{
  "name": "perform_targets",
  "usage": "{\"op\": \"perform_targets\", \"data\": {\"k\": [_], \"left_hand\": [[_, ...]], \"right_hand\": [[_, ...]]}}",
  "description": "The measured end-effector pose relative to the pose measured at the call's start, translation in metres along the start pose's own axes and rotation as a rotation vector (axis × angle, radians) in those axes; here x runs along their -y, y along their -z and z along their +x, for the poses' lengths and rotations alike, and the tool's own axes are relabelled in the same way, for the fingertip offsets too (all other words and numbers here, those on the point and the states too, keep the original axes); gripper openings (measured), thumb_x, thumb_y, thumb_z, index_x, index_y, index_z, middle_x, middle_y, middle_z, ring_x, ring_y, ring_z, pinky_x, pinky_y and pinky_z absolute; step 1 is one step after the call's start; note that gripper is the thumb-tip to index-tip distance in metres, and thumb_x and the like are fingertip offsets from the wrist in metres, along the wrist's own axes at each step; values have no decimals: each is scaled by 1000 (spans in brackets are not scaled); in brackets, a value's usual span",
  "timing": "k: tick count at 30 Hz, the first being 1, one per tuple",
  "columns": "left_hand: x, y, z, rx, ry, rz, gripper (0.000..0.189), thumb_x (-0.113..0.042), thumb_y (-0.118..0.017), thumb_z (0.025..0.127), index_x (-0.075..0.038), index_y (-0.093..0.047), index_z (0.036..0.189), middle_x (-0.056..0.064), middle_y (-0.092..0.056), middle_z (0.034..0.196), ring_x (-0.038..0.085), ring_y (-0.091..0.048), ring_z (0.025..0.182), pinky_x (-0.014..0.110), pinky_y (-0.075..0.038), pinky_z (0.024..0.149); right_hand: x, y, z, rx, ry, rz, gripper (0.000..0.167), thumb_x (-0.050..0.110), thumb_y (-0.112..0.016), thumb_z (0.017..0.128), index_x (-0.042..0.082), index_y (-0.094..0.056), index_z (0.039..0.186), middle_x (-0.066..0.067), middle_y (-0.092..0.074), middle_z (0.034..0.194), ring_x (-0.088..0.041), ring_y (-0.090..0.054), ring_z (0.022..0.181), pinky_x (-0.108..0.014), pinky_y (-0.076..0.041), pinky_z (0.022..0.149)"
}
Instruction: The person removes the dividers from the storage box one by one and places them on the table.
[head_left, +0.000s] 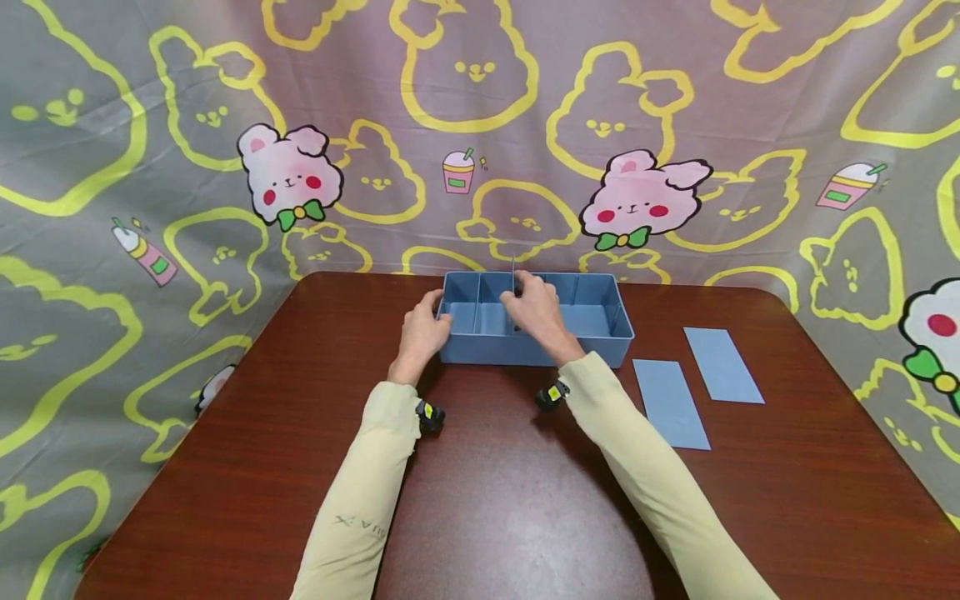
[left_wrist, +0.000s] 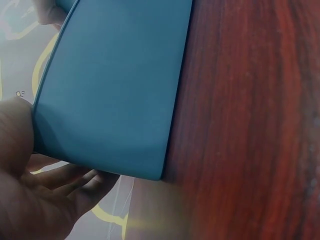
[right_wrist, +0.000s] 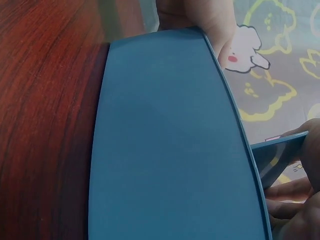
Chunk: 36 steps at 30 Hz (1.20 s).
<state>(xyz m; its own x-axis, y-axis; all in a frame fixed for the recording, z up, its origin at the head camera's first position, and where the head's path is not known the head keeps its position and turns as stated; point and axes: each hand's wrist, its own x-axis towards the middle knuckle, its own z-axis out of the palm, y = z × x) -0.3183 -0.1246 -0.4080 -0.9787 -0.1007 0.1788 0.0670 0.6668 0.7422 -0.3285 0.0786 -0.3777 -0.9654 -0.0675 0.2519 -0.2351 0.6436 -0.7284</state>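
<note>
The right hand (head_left: 538, 308) pinches a divider (right_wrist: 273, 158) standing partly inside the box (head_left: 495, 351); the left hand (head_left: 422, 333) grips the box's left end. The divider looks light, stiff, slick, best held near its top.

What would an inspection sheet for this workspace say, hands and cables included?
Surface: glossy reddish-brown wood-grain table.
Things: long blue plastic-looking box with compartments; thin blue rectangular divider sticking up above its rim; two flat blue rectangular panels lying to the right.
Clutter: nothing seen.
Hands: left hand grips the box's left end; right hand holds the divider.
Cables: nothing seen.
Surroundings: grey fabric backdrop with yellow cartoon outlines.
</note>
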Motion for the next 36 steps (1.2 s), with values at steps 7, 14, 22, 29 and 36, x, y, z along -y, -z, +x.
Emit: {"op": "perform_targets", "data": {"k": [7, 14, 22, 29, 36], "left_hand": [[0, 0, 0, -5, -6, 9, 51, -16, -53, 92, -16, -50, 143, 12, -62, 133, 36, -59, 117, 51, -45, 98], [1, -1, 2, -7, -10, 10, 51, -16, -53, 91, -16, -51, 142, 12, -63, 131, 36, -59, 116, 51, -46, 98], [1, -2, 4, 0, -8, 18, 51, -16, -52, 92, -17, -50, 143, 11, -63, 132, 36, -60, 114, 51, -47, 97], [0, -3, 4, 2, -11, 21, 51, -17, -53, 92, -16, -50, 143, 11, -63, 131, 36, -60, 114, 50, -47, 97], [-1, -3, 2, -5, -14, 26, 51, -17, -52, 92, -16, -51, 143, 11, -63, 131, 36, -60, 115, 50, -46, 97]], "right_hand": [[6, 5, 0, -25, -21, 26, 55, 24, -51, 90, 9, -51, 142, -13, -71, 107, -18, -61, 49, -33, -48, 54], [8, 12, -1, -25, -7, 48, 54, 23, -50, 89, 11, -51, 142, -13, -71, 104, -22, -64, 51, -34, -50, 55], [13, 15, -4, -14, 13, 28, 54, 21, -49, 89, 13, -51, 142, -13, -68, 117, -19, -61, 51, -33, -50, 59], [14, 16, -3, -14, 42, 7, 54, 17, -51, 88, 16, -53, 142, -13, -69, 114, -17, -59, 53, -33, -47, 59], [18, 15, -2, -39, 56, -41, 48, 14, -50, 86, 14, -60, 133, -12, -70, 82, -16, -50, 42, -30, -39, 50]]}}
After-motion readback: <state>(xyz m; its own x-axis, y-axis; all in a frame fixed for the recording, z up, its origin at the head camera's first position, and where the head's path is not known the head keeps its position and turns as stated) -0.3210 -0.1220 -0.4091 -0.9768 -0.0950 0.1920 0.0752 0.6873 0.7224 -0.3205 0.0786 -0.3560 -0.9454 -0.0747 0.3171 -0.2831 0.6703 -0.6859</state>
